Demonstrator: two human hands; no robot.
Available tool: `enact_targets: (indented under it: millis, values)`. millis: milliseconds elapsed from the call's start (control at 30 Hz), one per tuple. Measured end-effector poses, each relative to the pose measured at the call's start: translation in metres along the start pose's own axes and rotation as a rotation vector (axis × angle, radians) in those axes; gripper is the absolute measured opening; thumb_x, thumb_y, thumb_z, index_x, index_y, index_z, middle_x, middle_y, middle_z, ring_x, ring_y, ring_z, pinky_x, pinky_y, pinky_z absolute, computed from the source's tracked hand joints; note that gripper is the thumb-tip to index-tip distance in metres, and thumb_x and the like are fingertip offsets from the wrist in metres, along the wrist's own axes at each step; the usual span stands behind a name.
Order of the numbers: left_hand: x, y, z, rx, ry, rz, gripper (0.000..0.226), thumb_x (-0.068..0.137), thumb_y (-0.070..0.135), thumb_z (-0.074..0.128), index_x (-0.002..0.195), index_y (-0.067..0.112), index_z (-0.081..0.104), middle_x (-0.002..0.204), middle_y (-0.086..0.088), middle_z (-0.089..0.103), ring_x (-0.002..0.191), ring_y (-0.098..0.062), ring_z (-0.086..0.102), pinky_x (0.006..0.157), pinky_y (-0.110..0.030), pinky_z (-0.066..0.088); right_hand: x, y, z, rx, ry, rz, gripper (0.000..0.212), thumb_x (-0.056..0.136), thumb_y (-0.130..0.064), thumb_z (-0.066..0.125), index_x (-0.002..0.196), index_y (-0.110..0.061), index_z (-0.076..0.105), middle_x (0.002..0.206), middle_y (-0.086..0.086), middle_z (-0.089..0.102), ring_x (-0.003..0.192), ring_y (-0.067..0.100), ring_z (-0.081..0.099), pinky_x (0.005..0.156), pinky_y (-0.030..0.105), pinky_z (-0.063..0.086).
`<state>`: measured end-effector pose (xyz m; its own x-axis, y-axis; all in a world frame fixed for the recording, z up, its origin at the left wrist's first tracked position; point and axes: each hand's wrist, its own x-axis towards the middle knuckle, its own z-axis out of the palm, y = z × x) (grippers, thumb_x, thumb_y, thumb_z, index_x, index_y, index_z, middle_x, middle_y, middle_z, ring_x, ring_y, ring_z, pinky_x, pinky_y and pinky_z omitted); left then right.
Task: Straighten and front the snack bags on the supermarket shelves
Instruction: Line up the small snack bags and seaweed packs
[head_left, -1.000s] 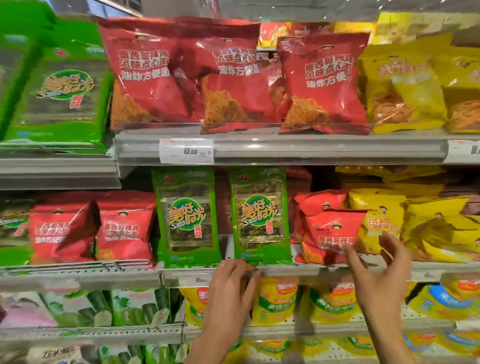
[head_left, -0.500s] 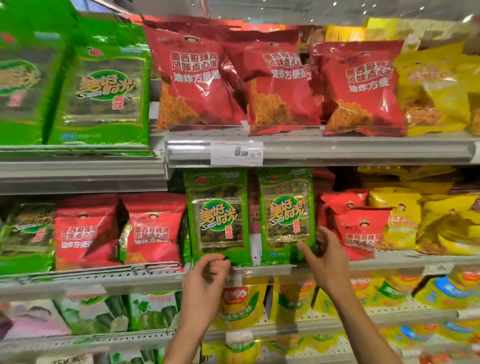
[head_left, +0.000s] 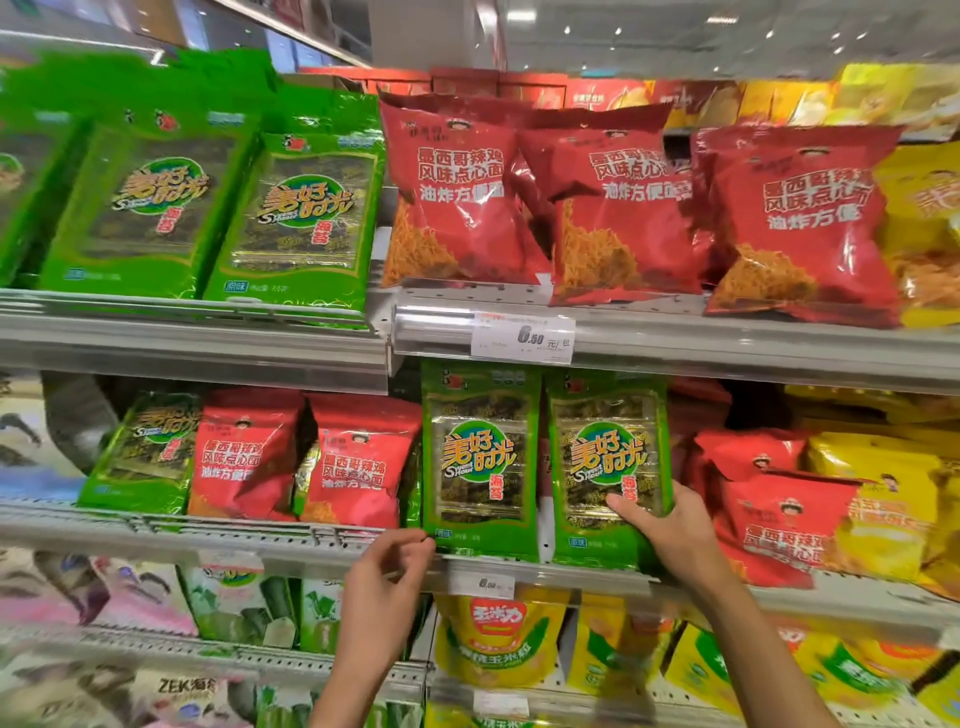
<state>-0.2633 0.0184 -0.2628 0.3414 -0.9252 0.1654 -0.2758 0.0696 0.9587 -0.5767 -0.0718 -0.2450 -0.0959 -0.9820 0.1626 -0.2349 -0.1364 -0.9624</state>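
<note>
Two green seaweed packs stand upright side by side on the middle shelf (head_left: 311, 545). My right hand (head_left: 670, 530) grips the lower right edge of the right green pack (head_left: 602, 447), thumb across its front. My left hand (head_left: 387, 587) has its fingertips curled at the bottom left corner of the left green pack (head_left: 478, 457), pinching that corner at the shelf lip. Red noodle-snack bags (head_left: 358, 462) stand to the left of the packs, and a red bag (head_left: 779, 519) leans to the right of them.
The upper shelf (head_left: 727, 343) carries green seaweed packs (head_left: 301, 218), red bags (head_left: 618, 208) and yellow bags, with a price tag (head_left: 522, 338) on its rail. Yellow bags (head_left: 883, 499) fill the right of the middle shelf. Yellow corn-snack bags (head_left: 498, 639) sit on the shelf below.
The view swung left and closer. My right hand moved from the red and yellow bags to the right green pack and took hold of it. My left hand rose to the left pack's corner.
</note>
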Motion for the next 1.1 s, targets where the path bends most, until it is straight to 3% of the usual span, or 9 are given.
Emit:
enact_targets:
  millis: [100, 200, 333, 433, 500, 600, 733, 867, 1100]
  values:
    - [0.001, -0.001, -0.005, 0.013, 0.026, 0.006, 0.005, 0.088, 0.022, 0.072, 0.089, 0.027, 0.072, 0.08, 0.012, 0.074, 0.079, -0.003, 0.069, 0.072, -0.025, 0.052, -0.01, -0.01, -0.003, 0.014, 0.051, -0.041, 0.023, 0.08, -0.015, 0.083, 0.101, -0.02, 0.073, 0.094, -0.009, 0.079, 0.087, 0.009, 0.075, 0.076, 0.025, 0.058]
    - [0.004, -0.001, -0.014, 0.055, 0.065, 0.043, 0.01, 0.088, 0.02, 0.072, 0.087, 0.03, 0.071, 0.078, 0.019, 0.073, 0.078, 0.002, 0.068, 0.068, -0.015, 0.05, -0.026, -0.018, -0.008, 0.044, 0.086, -0.019, 0.027, 0.082, -0.019, 0.082, 0.108, -0.019, 0.073, 0.099, -0.008, 0.079, 0.092, 0.011, 0.075, 0.081, 0.035, 0.057]
    - [0.013, 0.0, -0.035, 0.115, 0.169, 0.109, 0.018, 0.088, 0.017, 0.072, 0.085, 0.034, 0.066, 0.074, 0.014, 0.071, 0.076, 0.008, 0.064, 0.065, -0.005, 0.048, -0.059, -0.023, -0.01, 0.101, 0.15, 0.058, 0.036, 0.073, -0.039, 0.082, 0.105, -0.024, 0.074, 0.095, -0.007, 0.079, 0.086, 0.013, 0.076, 0.071, 0.034, 0.06]
    - [0.027, 0.001, -0.051, 0.18, 0.228, 0.162, 0.021, 0.086, 0.021, 0.073, 0.103, 0.02, 0.062, 0.096, 0.0, 0.066, 0.086, -0.012, 0.063, 0.083, -0.034, 0.055, -0.084, -0.028, -0.003, 0.158, 0.178, 0.105, 0.036, 0.067, -0.046, 0.082, 0.096, -0.026, 0.076, 0.087, 0.002, 0.079, 0.076, 0.018, 0.077, 0.056, 0.03, 0.059]
    - [0.04, -0.001, -0.058, 0.289, 0.259, 0.17, 0.056, 0.08, 0.024, 0.079, 0.124, 0.002, 0.053, 0.109, -0.011, 0.058, 0.1, -0.026, 0.056, 0.093, -0.047, 0.049, -0.097, -0.03, 0.007, 0.159, 0.18, 0.119, 0.039, 0.068, -0.047, 0.083, 0.098, -0.023, 0.075, 0.088, 0.003, 0.079, 0.08, 0.02, 0.077, 0.064, 0.034, 0.06]
    - [0.062, 0.001, -0.068, 0.406, 0.173, 0.12, 0.09, 0.071, 0.033, 0.086, 0.139, -0.004, 0.04, 0.127, -0.021, 0.052, 0.121, -0.035, 0.047, 0.105, -0.05, 0.04, -0.114, -0.037, 0.027, 0.18, 0.168, 0.135, 0.041, 0.07, -0.04, 0.084, 0.105, -0.02, 0.074, 0.094, 0.002, 0.08, 0.087, 0.021, 0.077, 0.074, 0.038, 0.061]
    - [0.09, -0.001, -0.077, 0.333, -0.062, 0.027, 0.109, 0.062, 0.039, 0.09, 0.145, 0.005, 0.028, 0.131, -0.018, 0.059, 0.118, -0.034, 0.058, 0.103, -0.048, 0.045, -0.129, -0.046, 0.056, 0.195, 0.141, 0.152, 0.036, 0.071, -0.034, 0.082, 0.1, -0.014, 0.076, 0.088, 0.003, 0.08, 0.082, 0.019, 0.077, 0.06, 0.021, 0.058]
    - [0.11, -0.005, -0.078, 0.275, -0.173, 0.01, 0.103, 0.055, 0.032, 0.094, 0.137, 0.007, 0.038, 0.121, -0.01, 0.065, 0.109, -0.025, 0.063, 0.097, -0.037, 0.047, -0.143, -0.045, 0.081, 0.187, 0.16, 0.174, 0.027, 0.077, -0.024, 0.083, 0.101, -0.018, 0.073, 0.088, -0.005, 0.08, 0.081, 0.009, 0.076, 0.06, 0.014, 0.054]
    - [0.134, -0.004, -0.092, 0.188, -0.36, -0.116, 0.062, 0.044, 0.032, 0.094, 0.098, 0.011, 0.071, 0.086, 0.0, 0.078, 0.082, -0.016, 0.074, 0.092, -0.045, 0.056, -0.161, -0.041, 0.108, 0.194, 0.125, 0.235, 0.032, 0.077, -0.025, 0.084, 0.106, -0.019, 0.072, 0.089, -0.005, 0.079, 0.078, 0.005, 0.074, 0.06, 0.013, 0.054]
